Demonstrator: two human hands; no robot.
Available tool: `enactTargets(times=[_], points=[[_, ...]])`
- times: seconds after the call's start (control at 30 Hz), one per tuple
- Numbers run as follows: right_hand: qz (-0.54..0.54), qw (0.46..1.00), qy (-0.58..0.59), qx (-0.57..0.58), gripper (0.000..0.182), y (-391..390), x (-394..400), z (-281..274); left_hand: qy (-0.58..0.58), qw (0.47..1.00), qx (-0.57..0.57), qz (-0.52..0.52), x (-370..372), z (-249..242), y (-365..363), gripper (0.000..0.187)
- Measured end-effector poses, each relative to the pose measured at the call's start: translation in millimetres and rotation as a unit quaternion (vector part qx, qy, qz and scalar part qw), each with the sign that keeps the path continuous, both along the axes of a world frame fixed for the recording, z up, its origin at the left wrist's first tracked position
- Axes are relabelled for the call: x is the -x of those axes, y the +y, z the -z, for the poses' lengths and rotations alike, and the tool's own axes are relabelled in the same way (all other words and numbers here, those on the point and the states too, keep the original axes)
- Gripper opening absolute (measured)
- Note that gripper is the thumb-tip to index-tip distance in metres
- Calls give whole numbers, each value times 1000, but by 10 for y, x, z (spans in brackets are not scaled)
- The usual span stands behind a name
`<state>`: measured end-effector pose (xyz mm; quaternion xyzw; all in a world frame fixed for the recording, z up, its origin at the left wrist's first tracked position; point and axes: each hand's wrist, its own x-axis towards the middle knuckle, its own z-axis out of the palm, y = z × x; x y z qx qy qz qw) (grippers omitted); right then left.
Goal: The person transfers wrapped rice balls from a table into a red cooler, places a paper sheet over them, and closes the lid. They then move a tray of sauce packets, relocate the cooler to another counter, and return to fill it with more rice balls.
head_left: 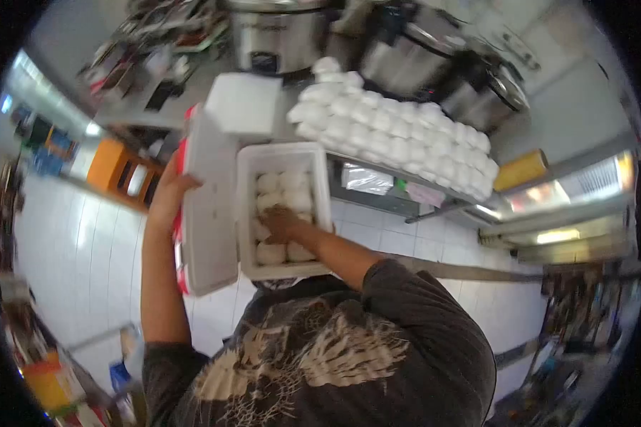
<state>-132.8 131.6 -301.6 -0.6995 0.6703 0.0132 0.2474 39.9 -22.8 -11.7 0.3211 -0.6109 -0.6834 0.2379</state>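
A white box [323, 186] stands in front of me with its lid [212, 206] swung up to the left. The lid is white inside and red on its outer side. My left hand [169, 191] grips the lid's outer edge, thumb over the rim. Inside the box sit rows of round white bundles [294, 186]. My right hand [281, 223] reaches in and rests on them, its fingers spread. The forearm hides some of the bundles near me.
On the metal table behind the box lie a large pile of similar white bundles [392, 132] and a white block [243, 104]. Steel cookers [279, 39] stand at the back. An orange crate [114, 169] is at the left, a yellow roll [521, 169] at the right.
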Motion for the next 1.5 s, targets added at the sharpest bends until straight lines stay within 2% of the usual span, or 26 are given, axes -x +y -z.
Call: enactTargets(times=[0.03, 0.07, 0.17, 0.2, 0.27, 0.3, 0.37, 0.4, 0.43, 0.5, 0.6, 0.7, 0.73, 0.83, 0.9, 0.97, 1.07, 1.17, 1.27, 1.33, 1.47, 1.5], points=[[27, 999, -7, 26, 83, 55, 45, -85, -6, 1000, -5, -11, 2, 14, 3, 81], [71, 996, -46, 24, 79, 114, 33, -559, -31, 999, -20, -22, 39, -112, 87, 84], [137, 962, -164, 171, 64, 398, 414, -938, -26, 1000, -11, -6, 59, -144, 93, 85], [192, 936, -178, 237, 52, 636, 600, -1279, -27, 999, -23, -10, 77, -172, 118, 85], [300, 870, -150, 360, 44, 950, 1218, -1356, -30, 998, -49, -21, 129, -182, 174, 84], [381, 824, -162, 386, 42, 1176, 1558, -1444, -46, 998, -41, -23, 151, -196, 197, 84], [531, 749, -66, 392, 52, 1618, 2306, -1473, -77, 996, -26, -30, 178, -225, 236, 85], [529, 736, 76, 416, 59, 1838, 2791, -1279, -84, 996, -22, -24, 187, -200, 233, 86], [608, 703, 80, 360, 67, 2017, 3148, -1323, -82, 996, -17, -28, 229, -229, 272, 86], [679, 650, 89, 330, 79, 2272, 3712, -1452, -78, 996, -7, -33, 316, -260, 374, 86], [760, 607, 123, 197, 87, 2261, 4182, -1594, -87, 996, -4, -11, 315, -190, 366, 87], [730, 663, 90, 138, 87, 2223, 4556, -1400, -89, 996, -1, -17, 512, -373, 602, 90], [719, 673, 122, 125, 77, 2228, 4604, -1427, -87, 996, 8, -18, 549, -357, 612, 91], [732, 655, 103, 156, 73, 2486, 4756, -1631, -105, 994, 28, -31, 587, -293, 583, 93], [734, 665, 83, 109, 70, 2806, 5175, -1612, -110, 993, 32, -34, 574, -232, 581, 95], [737, 662, 118, 64, 76, 3102, 5507, -1566, -97, 994, 36, -26, 596, -211, 566, 96], [729, 655, 194, -31, 91, 3204, 5465, -1735, -90, 995, 26, -22, 609, -207, 569, 98], [757, 649, 67, -19, 107, 3297, 5487, -1663, -93, 995, 12, -39, 601, -208, 590, 99], [747, 658, 84, -43, 118, 3279, 5449, -1733, -114, 993, 10, -39, 645, -277, 637, 100], [717, 687, 95, -74, 123, 3278, 5603, -1598, -93, 995, 20, -31, 605, -215, 577, 100], [648, 750, 114, -63, 122, 3362, 5677, -1393, -66, 997, 14, -25, 584, -169, 513, 103], [645, 748, 118, -102, 124, 3325, 5635, -1484, -98, 994, 47, -25, 545, -144, 493, 104]])
